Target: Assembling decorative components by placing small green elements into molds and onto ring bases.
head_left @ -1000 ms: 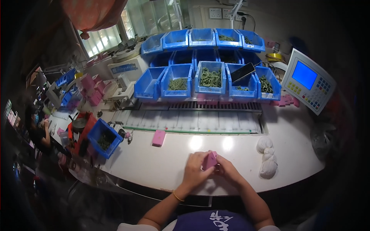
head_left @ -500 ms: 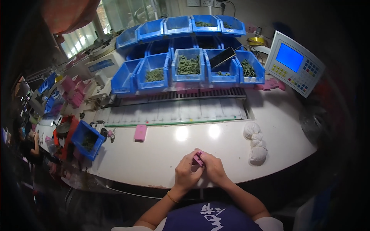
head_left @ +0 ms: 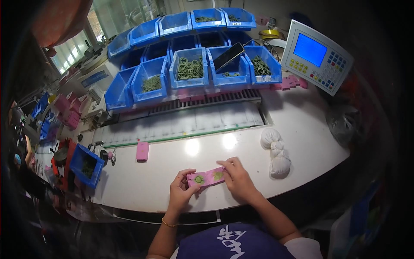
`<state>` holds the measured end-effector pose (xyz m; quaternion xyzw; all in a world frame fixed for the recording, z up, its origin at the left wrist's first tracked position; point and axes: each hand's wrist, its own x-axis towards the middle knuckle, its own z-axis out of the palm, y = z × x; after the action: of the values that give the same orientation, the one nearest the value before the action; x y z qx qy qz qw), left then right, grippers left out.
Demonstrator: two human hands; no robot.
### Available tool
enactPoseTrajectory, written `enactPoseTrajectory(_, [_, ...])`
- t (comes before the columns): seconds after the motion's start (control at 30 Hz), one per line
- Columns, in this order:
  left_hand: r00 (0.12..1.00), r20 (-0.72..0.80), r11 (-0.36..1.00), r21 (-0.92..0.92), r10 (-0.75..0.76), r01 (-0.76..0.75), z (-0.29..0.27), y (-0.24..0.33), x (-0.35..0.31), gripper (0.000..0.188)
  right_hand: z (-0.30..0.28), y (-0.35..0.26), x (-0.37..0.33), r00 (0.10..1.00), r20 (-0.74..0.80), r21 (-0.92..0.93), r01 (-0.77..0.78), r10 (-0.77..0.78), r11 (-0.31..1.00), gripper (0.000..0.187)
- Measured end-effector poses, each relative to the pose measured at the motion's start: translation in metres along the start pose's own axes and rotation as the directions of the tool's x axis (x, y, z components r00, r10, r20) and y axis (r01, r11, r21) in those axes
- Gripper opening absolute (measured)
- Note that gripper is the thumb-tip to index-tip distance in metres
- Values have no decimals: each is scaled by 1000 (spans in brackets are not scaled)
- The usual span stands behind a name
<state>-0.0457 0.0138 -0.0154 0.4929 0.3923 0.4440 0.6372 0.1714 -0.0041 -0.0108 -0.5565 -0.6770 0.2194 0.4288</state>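
A pink rubber mold [head_left: 208, 177] lies spread open in two halves between my hands, just above the near part of the white tabletop. A green ring-shaped piece [head_left: 198, 179] sits in its left half, and the right half shows a greenish hollow. My left hand [head_left: 180, 191] grips the left half, thumb on the near edge and fingers behind. With its fingers bent over the outer end, my right hand [head_left: 238, 179] holds the right half. Another pink mold [head_left: 142, 152], closed, rests on the table farther left.
Tiered blue bins [head_left: 188, 69] with green rings stand at the back, a phone [head_left: 229, 56] leaning in one. A twisted white cloth bundle [head_left: 278, 153] lies to the right, below a control panel [head_left: 319, 56]. Another blue bin [head_left: 86, 167] is at the left edge.
The pink mold, folded together between both hands before, is now opened out into two halves, showing the green ring. My hands have moved apart. The whole view has shifted slightly.
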Motion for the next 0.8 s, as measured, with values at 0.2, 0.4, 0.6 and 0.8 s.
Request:
enactPoseTrajectory(0.2, [997,50,979,201,-53,42,4,16,4,42,-1,4,2,981,191,92,25,-43,995,26])
enactPoseTrajectory(0.4, [988,157,864,496,11,-88,26,31,16,42,-21,-4,11,930,363,216,-142,55,966,25])
enactPoseTrajectory(0.6, [968,251,724,665,17,-185,42,35,29,39,-24,7,6,940,338,344,-162,39,925,24])
enactPoseTrajectory(0.8, [960,279,712,675,-4,-193,44,35,31,39,-17,15,6,983,168,270,22,-70,963,14])
